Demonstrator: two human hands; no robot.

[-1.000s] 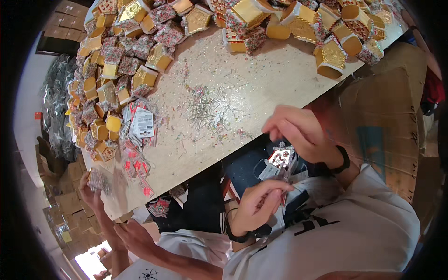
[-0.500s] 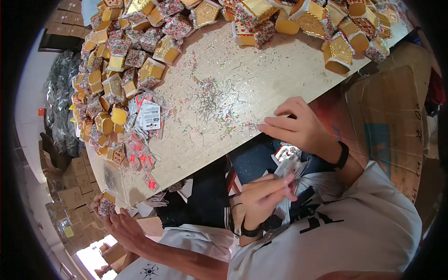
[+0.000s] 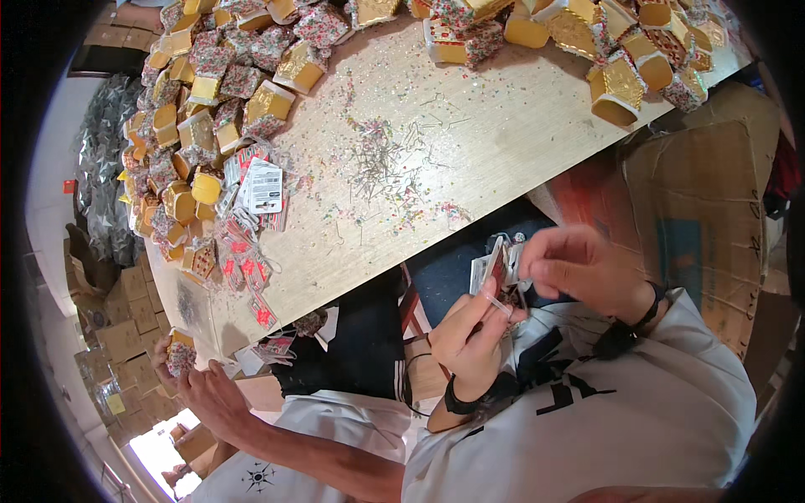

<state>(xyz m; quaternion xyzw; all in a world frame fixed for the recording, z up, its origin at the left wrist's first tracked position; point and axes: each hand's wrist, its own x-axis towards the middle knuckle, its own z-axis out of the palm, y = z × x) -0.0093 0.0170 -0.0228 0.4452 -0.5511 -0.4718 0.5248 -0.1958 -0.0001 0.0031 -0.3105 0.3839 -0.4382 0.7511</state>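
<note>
Over my lap, my left hand (image 3: 471,337) is closed on a small printed card tag (image 3: 496,267), held upright between thumb and fingers. A thin clear strip crosses its fingertips. More white tags (image 3: 480,275) show just behind it, partly covered. To the right of the tag is my right hand (image 3: 579,261), its fingers curled in toward the thumb and smeared by motion; anything pinched in it is too small to make out. Beyond both hands, thin metal pins (image 3: 386,163) lie scattered on the table (image 3: 335,289) among coloured glitter bits.
Gold house-shaped ornaments with sprinkle-covered roofs (image 3: 243,82) pile along the table's left and far sides. White and red tags (image 3: 263,186) lie by the left pile. At the left, a co-worker's hand (image 3: 214,394) holds an ornament (image 3: 180,356). A cardboard box (image 3: 704,176) stands at right.
My right hand has come down from the table edge toward my left hand, its fingers curling in. My left hand has turned, bringing the tag upright. The view has shifted slightly.
</note>
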